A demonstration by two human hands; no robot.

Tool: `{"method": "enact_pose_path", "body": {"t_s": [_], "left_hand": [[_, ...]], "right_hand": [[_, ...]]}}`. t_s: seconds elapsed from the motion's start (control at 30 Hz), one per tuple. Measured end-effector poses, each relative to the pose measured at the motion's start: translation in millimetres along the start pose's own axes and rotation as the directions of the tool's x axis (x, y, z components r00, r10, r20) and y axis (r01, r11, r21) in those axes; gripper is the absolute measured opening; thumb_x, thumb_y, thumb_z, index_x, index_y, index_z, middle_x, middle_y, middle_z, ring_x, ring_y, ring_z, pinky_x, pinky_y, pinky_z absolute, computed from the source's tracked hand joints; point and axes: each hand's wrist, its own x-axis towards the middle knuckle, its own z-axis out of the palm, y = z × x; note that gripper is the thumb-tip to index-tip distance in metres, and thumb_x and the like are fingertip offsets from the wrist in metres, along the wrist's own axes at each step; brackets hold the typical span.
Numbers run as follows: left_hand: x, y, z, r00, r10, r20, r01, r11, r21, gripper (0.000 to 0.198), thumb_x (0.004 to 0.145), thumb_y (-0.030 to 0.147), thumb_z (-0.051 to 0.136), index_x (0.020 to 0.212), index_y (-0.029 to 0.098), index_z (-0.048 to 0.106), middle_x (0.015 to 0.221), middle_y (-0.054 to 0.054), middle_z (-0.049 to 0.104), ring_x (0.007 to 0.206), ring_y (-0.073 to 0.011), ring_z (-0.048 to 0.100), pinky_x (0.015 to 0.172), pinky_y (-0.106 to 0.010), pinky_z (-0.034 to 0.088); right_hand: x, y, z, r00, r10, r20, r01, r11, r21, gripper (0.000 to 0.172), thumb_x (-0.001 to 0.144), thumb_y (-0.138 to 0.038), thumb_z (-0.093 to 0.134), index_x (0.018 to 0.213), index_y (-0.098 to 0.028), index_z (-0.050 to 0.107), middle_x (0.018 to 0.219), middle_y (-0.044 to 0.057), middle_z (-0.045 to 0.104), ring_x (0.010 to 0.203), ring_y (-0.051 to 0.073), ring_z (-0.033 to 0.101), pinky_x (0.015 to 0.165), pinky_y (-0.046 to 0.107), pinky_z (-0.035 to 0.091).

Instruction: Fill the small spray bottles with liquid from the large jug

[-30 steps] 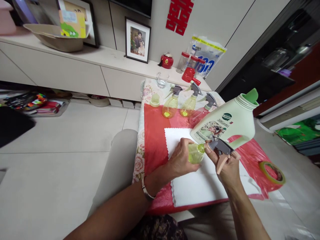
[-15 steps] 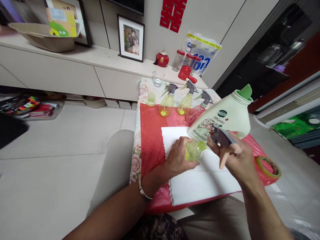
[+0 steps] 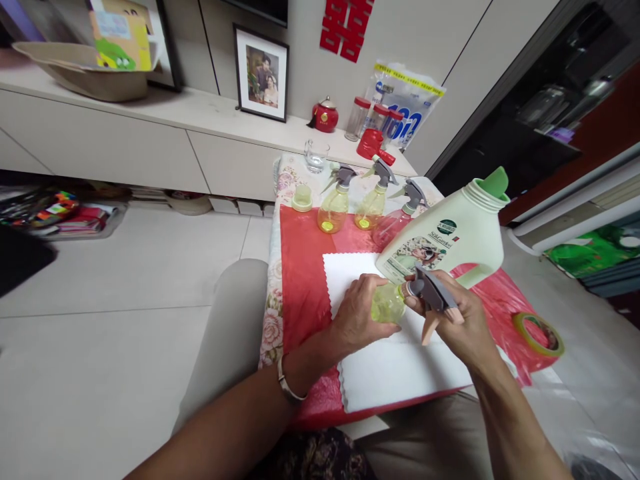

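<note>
Bottle [image 3: 387,305] of clear yellow-green plastic lies tilted in the left hand [image 3: 363,310], whose fingers and thumb wrap its body above a white sheet [image 3: 405,373]. The tinted wall makes it hard to tell how much liquid is inside. The right hand [image 3: 457,317] grips a grey spray head [image 3: 433,293] with a peach trigger, its collar up against the bottle's neck; whether the thread has caught cannot be told.

Beyond the sheet stand 3 more spray bottles with grey heads on: 2 yellowish ones [image 3: 333,215] [image 3: 370,213] and 1 pink one [image 3: 389,230], partly behind the big pale-green jug [image 3: 447,230]. The jug is opaque, so its contents are hidden; a green spout [image 3: 495,183] rises from its mouth. A pale cap [image 3: 301,199] sits left of the bottles, near a clear glass cup [image 3: 317,157].

On the cabinet [image 3: 210,120] are 3 clear jars [image 3: 357,121] with red lids, and a beige basket [image 3: 90,80] holding a printed box [image 3: 120,40].
</note>
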Motion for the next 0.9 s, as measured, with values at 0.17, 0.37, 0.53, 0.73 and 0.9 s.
{"method": "enact_pose_path", "body": {"t_s": [0.17, 0.37, 0.53, 0.73, 0.9], "left_hand": [[1, -1, 0.4, 1.000, 0.018, 0.020, -0.019, 1.000, 0.019, 0.075, 0.058, 0.018, 0.088, 0.122, 0.025, 0.048, 0.124, -0.007, 0.057, 0.121, -0.0323, 0.056, 0.106, -0.052, 0.046], [-3, -1, 3.0, 0.999, 0.054, 0.000, -0.054, 0.997, 0.061, 0.078, 0.062, 0.018, 0.085, 0.129, 0.023, 0.047, 0.128, -0.010, 0.057, 0.121, -0.0348, 0.056, 0.106, -0.051, 0.046], [-7, 2, 2.9, 0.986, 0.160, 0.046, -0.164, 0.981, 0.105, 0.084, 0.074, 0.017, 0.077, 0.147, 0.032, 0.036, 0.143, -0.008, 0.050, 0.132, -0.0308, 0.049, 0.111, -0.050, 0.041], [-5, -1, 2.9, 0.986, 0.156, 0.057, -0.161, 0.981, 0.104, 0.081, 0.077, 0.022, 0.078, 0.147, 0.034, 0.039, 0.141, -0.008, 0.050, 0.133, -0.0290, 0.048, 0.112, -0.048, 0.039], [-5, -2, 2.0, 0.980, 0.186, 0.066, -0.191, 0.978, 0.086, 0.082, 0.076, 0.020, 0.078, 0.147, 0.032, 0.039, 0.140, -0.009, 0.050, 0.134, -0.0294, 0.047, 0.113, -0.050, 0.040]], "right_hand": [[-1, 10, 3, 0.997, 0.074, -0.028, -0.073, 0.997, 0.021, 0.012, 0.077, -0.028, 0.079, 0.088, -0.026, 0.075, 0.094, 0.001, 0.066, 0.086, 0.019, 0.064, 0.075, 0.031, 0.053], [-7, 11, 17, 0.983, 0.084, -0.166, -0.070, 0.994, 0.087, 0.015, 0.076, -0.027, 0.078, 0.089, -0.023, 0.072, 0.090, 0.001, 0.066, 0.083, 0.018, 0.063, 0.074, 0.032, 0.054], [-15, 19, 40, 0.939, 0.108, -0.327, -0.097, 0.994, 0.049, 0.016, 0.077, -0.027, 0.074, 0.087, -0.021, 0.064, 0.082, -0.002, 0.060, 0.075, 0.014, 0.058, 0.069, 0.027, 0.052], [-24, 18, 47, 0.922, 0.133, -0.365, -0.119, 0.991, 0.062, 0.018, 0.081, -0.032, 0.073, 0.092, -0.021, 0.064, 0.091, 0.000, 0.060, 0.080, 0.015, 0.058, 0.075, 0.029, 0.052], [-24, 10, 47, 0.922, 0.175, -0.347, -0.126, 0.979, 0.159, 0.021, 0.083, -0.039, 0.074, 0.092, -0.021, 0.067, 0.092, 0.002, 0.065, 0.084, 0.017, 0.062, 0.079, 0.032, 0.052]]}}
